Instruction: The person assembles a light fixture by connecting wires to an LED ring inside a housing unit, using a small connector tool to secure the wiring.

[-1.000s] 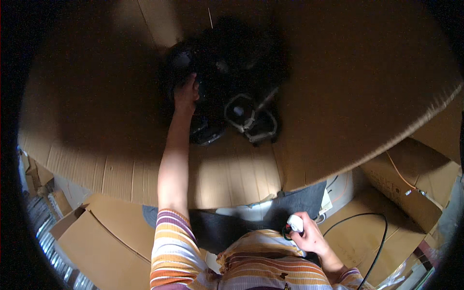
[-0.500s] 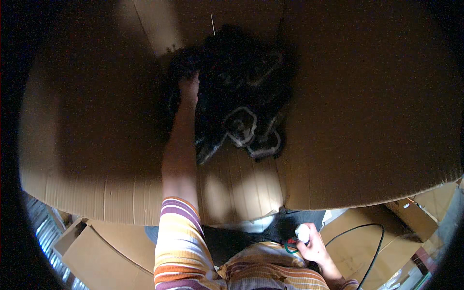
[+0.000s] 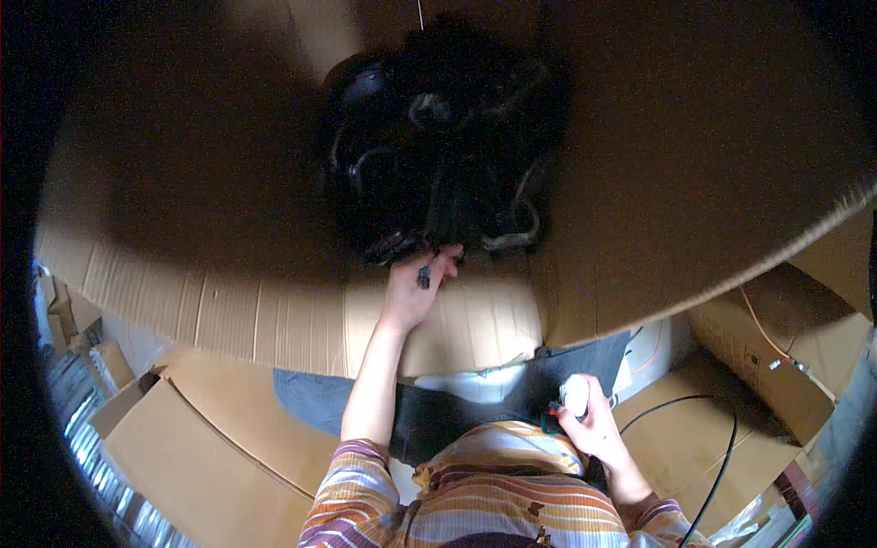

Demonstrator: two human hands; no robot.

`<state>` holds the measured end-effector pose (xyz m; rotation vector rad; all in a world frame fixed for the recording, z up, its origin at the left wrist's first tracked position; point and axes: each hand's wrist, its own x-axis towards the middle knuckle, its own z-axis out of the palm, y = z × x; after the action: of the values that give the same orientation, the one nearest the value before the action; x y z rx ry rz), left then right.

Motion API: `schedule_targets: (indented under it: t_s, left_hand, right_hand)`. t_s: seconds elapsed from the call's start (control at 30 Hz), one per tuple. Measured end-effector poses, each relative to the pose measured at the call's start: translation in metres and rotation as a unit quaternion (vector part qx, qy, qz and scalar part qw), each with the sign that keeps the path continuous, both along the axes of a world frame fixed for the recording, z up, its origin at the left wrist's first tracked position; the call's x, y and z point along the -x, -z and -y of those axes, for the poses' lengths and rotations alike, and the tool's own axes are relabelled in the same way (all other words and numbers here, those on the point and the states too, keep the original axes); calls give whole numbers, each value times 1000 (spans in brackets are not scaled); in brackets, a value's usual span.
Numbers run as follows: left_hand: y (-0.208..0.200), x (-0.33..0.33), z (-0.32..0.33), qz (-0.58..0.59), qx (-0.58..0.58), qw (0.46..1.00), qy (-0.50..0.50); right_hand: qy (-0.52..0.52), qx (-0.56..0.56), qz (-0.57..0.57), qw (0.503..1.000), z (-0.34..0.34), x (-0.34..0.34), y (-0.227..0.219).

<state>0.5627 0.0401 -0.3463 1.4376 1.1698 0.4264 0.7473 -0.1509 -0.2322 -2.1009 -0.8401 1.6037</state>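
My left hand (image 3: 420,283) is closed on a small black part (image 3: 424,277), whose end sticks out of the curled fingers. It is at the near edge of a heap of black pieces (image 3: 457,146). Deep shadow hides their exact kind, though a few rounded, shiny outlines show. My right hand (image 3: 598,425), low in front of my body, grips a white rounded handheld device (image 3: 575,395). Bits of red and green show by its fingers. A black cable (image 3: 731,429) runs in a loop to the right of that hand.
Beneath the heap lies a broad cardboard sheet (image 3: 685,210), its near edge bent across the view. Flattened cardboard boxes (image 3: 201,438) lie at the lower left, and another carton (image 3: 776,338) stands at the right. A thin orange cord (image 3: 763,329) hangs by that carton.
My left hand has drawn back from deep in the heap to its near edge, with a small black part now showing in it. My right hand still holds the white device, slightly higher in view.
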Motion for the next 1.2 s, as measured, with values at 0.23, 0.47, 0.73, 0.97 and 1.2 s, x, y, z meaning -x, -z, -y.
schedule_targets:
  t_s: [0.23, 0.47, 0.73, 0.97, 1.2]
  left_hand:
    - [-35, 10, 71, 105, 42, 993, 9]
    - [-79, 16, 93, 148, 49, 987, -42]
    - [-114, -22, 120, 168, -61, 974, 142]
    - [-106, -47, 150, 184, -73, 939, 281]
    - [-106, -77, 164, 251, -34, 907, 337]
  right_hand:
    - [-13, -53, -32, 998, 16, 4, -11]
    - [-8, -87, -38, 995, 37, 4, -14]
    - [-3, -93, -60, 994, 52, -11, -31]
    - [67, -123, -77, 987, 67, -30, -39]
    - [149, -164, -131, 966, 83, -57, -53]
